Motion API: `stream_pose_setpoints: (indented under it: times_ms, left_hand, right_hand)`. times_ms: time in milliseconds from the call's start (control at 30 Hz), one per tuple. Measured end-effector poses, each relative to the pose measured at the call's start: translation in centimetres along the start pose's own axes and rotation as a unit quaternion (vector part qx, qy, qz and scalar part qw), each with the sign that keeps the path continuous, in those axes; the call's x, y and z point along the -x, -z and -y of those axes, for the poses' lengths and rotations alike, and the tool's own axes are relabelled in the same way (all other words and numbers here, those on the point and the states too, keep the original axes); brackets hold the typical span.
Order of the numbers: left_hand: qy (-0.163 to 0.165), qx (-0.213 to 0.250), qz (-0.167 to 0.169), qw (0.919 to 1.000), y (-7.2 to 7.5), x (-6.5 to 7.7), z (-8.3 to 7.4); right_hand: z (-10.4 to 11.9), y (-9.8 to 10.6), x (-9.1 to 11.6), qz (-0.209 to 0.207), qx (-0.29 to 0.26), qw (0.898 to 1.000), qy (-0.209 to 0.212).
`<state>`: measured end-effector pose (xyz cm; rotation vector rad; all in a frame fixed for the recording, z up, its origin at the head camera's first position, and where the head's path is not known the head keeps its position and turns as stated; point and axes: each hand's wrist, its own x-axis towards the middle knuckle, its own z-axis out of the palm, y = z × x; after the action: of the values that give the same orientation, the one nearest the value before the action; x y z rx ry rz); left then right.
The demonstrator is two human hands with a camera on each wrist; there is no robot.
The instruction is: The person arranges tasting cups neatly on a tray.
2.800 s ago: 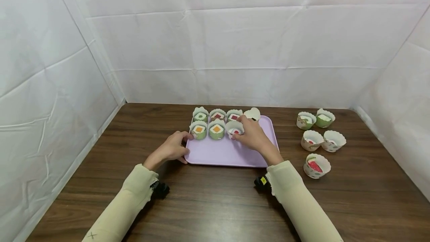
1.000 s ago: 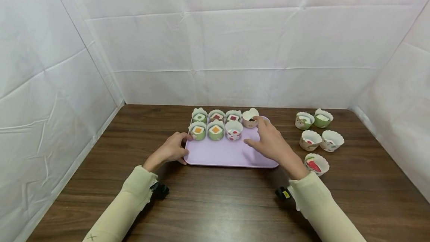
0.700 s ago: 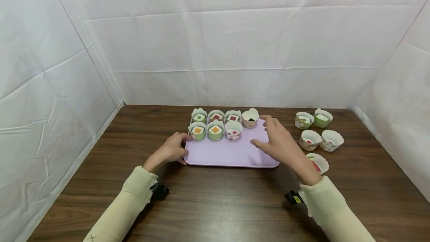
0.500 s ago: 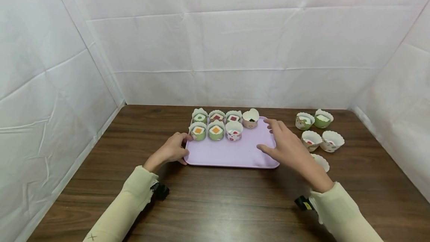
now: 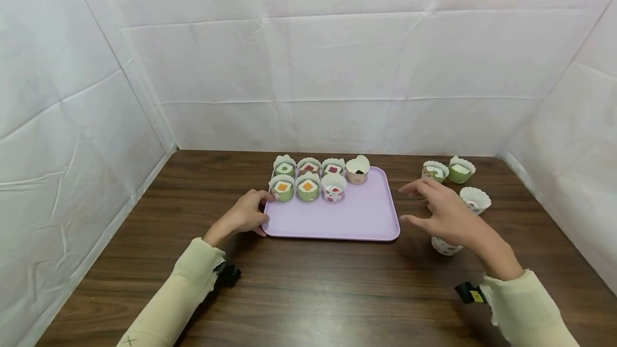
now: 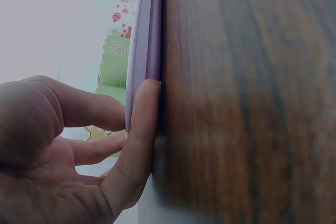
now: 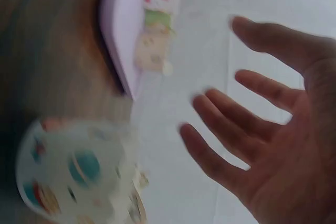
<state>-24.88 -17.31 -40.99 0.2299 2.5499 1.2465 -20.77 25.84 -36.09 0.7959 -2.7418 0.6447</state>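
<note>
A lilac tray (image 5: pixel 354 221) stands on the wooden table with two rows of paper cupcake cups. Its back row has several cups, among them a heart-rimmed one (image 5: pixel 358 171); the front row ends with a red-patterned white cup (image 5: pixel 333 189). My left hand (image 5: pixel 243 214) holds the tray's left edge, thumb and fingers at the rim, as the left wrist view shows. Off the tray's right side hovers my right hand (image 5: pixel 448 216), fingers spread with nothing between them. It partly hides a white cup (image 5: pixel 445 246); a white cup with teal print (image 7: pixel 79 166) shows blurred in the right wrist view.
At the table's right stand more cups: a green one (image 5: pixel 461 170), a patterned one (image 5: pixel 435 171) and a white one (image 5: pixel 474 198), with another mostly hidden behind my right hand. White sheets (image 5: pixel 308 79) hang behind and beside the table (image 5: pixel 308 293).
My right hand has let go of the red-patterned cup in the tray's front row and moved right, off the tray and over the loose cups. My left hand stays at the tray's edge.
</note>
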Motion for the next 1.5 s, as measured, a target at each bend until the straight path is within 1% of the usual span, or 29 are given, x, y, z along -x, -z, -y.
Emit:
stream_pose_setpoints:
  times_ms: [100, 233, 333, 433, 567, 667, 800, 1000, 1167, 1267, 1400, 1433, 1500]
  left_hand:
    - [-0.001, 0.001, 0.002, 1.0000, -0.1, 0.0, -0.1]
    - [0.000, 0.005, 0.000, 1.0000, 0.0, 0.0, -0.1]
    - [0.001, 0.007, 0.000, 1.0000, 0.0, 0.1, -0.1]
    - [0.002, 0.008, 0.000, 1.0000, 0.0, 0.0, -0.2]
    - [0.001, 0.003, 0.001, 1.0000, -0.1, 0.1, -0.2]
    - [0.001, 0.000, 0.001, 1.0000, -0.1, 0.2, -0.2]
    - [0.000, -0.001, -0.002, 1.0000, -0.2, 0.1, -0.3]
    - [-0.002, -0.006, -0.007, 1.0000, -0.1, -0.1, -0.1]
    - [-0.004, -0.006, -0.007, 0.9999, -0.1, -0.1, -0.2]
    - [-0.003, -0.005, -0.007, 1.0000, -0.2, -0.1, -0.2]
    - [-0.004, -0.008, -0.005, 1.0000, -0.2, 0.0, -0.2]
    - [-0.005, -0.009, -0.003, 0.9999, -0.2, 0.0, -0.2]
    - [-0.004, -0.009, -0.004, 0.9999, -0.2, 0.0, -0.2]
  right_hand:
    - [-0.9, 1.5, 0.5, 0.039, -0.019, 0.999, -0.015]
    - [-2.0, 3.5, 1.2, 0.086, -0.038, 0.995, -0.037]
    - [-2.8, 4.8, 1.7, 0.106, -0.043, 0.992, -0.054]
    - [-3.7, 5.5, 2.3, 0.121, -0.056, 0.989, -0.064]
    - [-4.7, 5.7, 2.8, 0.158, -0.091, 0.980, -0.075]
    - [-5.0, 5.9, 2.9, 0.200, -0.120, 0.968, -0.091]
    - [-5.3, 6.1, 3.1, 0.244, -0.140, 0.953, -0.112]
    - [-5.5, 5.9, 3.0, 0.263, -0.143, 0.945, -0.129]
    - [-6.0, 5.5, 3.0, 0.286, -0.154, 0.934, -0.148]
    - [-6.4, 5.1, 2.9, 0.303, -0.181, 0.923, -0.153]
    - [-7.1, 4.5, 3.0, 0.319, -0.231, 0.905, -0.160]
    - [-7.3, 4.4, 3.1, 0.320, -0.244, 0.902, -0.158]
    - [-7.5, 4.2, 3.1, 0.321, -0.247, 0.903, -0.146]
